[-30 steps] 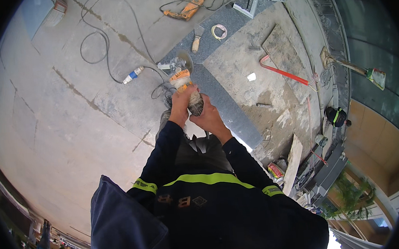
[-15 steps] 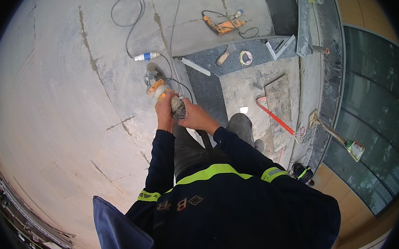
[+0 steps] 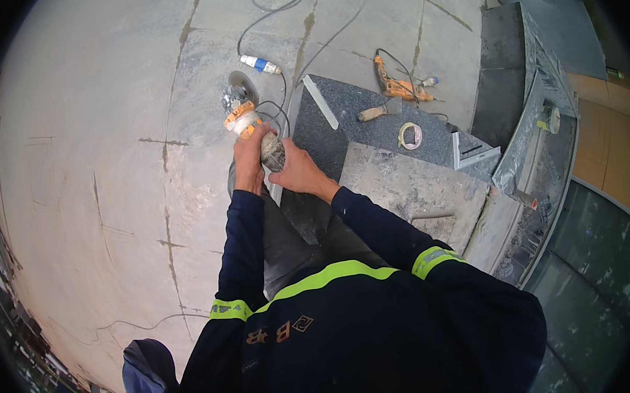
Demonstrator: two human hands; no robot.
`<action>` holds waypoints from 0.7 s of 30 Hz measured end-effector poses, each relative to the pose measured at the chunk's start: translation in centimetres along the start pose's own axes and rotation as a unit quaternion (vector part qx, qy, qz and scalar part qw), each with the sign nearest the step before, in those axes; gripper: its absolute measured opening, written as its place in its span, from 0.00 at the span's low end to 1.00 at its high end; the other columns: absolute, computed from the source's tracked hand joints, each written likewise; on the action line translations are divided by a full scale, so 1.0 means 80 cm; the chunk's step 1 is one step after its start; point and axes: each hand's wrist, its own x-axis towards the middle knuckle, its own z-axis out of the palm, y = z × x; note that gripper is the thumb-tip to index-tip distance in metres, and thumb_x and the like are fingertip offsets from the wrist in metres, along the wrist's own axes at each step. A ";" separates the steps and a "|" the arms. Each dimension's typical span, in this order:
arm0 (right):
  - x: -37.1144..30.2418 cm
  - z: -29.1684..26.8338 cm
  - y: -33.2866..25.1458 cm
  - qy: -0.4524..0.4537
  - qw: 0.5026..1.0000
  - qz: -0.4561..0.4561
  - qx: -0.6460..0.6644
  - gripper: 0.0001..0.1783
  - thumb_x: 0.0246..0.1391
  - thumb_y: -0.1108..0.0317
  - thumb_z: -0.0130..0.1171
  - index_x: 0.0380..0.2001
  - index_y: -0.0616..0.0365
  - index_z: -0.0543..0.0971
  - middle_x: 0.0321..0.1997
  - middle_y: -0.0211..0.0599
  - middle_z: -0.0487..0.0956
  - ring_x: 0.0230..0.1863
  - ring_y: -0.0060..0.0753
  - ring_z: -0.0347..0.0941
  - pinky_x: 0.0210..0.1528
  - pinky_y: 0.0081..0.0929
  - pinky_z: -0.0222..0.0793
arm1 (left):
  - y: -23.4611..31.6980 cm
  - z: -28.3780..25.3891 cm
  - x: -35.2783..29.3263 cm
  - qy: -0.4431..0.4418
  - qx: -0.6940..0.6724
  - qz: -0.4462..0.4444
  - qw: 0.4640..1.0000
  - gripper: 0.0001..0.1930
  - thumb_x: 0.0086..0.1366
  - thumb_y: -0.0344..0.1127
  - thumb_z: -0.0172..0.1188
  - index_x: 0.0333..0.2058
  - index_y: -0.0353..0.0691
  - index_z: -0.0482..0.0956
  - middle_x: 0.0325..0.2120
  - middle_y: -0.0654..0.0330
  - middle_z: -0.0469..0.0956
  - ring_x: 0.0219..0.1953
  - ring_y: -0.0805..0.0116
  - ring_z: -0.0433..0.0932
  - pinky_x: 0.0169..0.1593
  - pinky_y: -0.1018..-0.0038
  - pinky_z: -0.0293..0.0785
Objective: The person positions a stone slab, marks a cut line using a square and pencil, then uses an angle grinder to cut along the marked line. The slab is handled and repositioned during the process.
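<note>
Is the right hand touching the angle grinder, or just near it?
Touching. The head view shows the right hand wrapped around the grey rear body of the angle grinder, no gap visible; the left hand grips it too.

Both hands (image 3: 272, 163) gripping angle grinder (image 3: 248, 121), concrete floor (image 3: 92, 139)

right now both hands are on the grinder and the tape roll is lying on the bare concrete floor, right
Not quite. Both the left hand and right hand do grip the grinder, but the tape roll lies on the dark stone slab, near the trowel, not on the concrete floor. The head view shows it.
</note>
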 end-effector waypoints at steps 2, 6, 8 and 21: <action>-0.036 -0.008 0.040 -0.003 1.000 -0.024 -0.007 0.35 0.45 0.63 0.77 0.52 0.66 0.71 0.34 0.55 0.85 0.41 0.59 0.87 0.46 0.47 0.80 | -0.040 0.013 -0.019 -0.001 -0.012 0.020 1.000 0.17 0.69 0.37 0.71 0.49 0.32 0.80 0.36 0.53 0.87 0.37 0.63 0.88 0.42 0.67 0.85; -0.089 -0.035 0.085 -0.021 1.000 -0.019 -0.007 0.36 0.45 0.63 0.77 0.54 0.65 0.71 0.34 0.54 0.85 0.42 0.59 0.87 0.48 0.48 0.80 | -0.095 0.033 -0.070 -0.015 -0.023 0.014 1.000 0.18 0.71 0.37 0.70 0.51 0.32 0.77 0.39 0.51 0.87 0.39 0.60 0.88 0.45 0.64 0.87; -0.103 -0.045 0.098 -0.027 1.000 -0.003 -0.015 0.36 0.46 0.64 0.76 0.55 0.65 0.71 0.37 0.57 0.86 0.44 0.63 0.87 0.49 0.51 0.80 | -0.110 0.043 -0.076 -0.031 -0.021 0.026 0.999 0.18 0.71 0.36 0.70 0.52 0.32 0.77 0.39 0.51 0.86 0.40 0.60 0.88 0.46 0.64 0.88; -0.004 -0.094 0.212 0.114 0.984 -0.102 -0.095 0.42 0.49 0.64 0.75 0.64 0.65 0.66 0.44 0.62 0.86 0.48 0.69 0.85 0.54 0.57 0.80 | -0.149 0.123 0.070 -0.086 0.045 0.047 0.994 0.18 0.67 0.34 0.75 0.50 0.33 0.81 0.40 0.55 0.87 0.42 0.63 0.88 0.49 0.65 0.86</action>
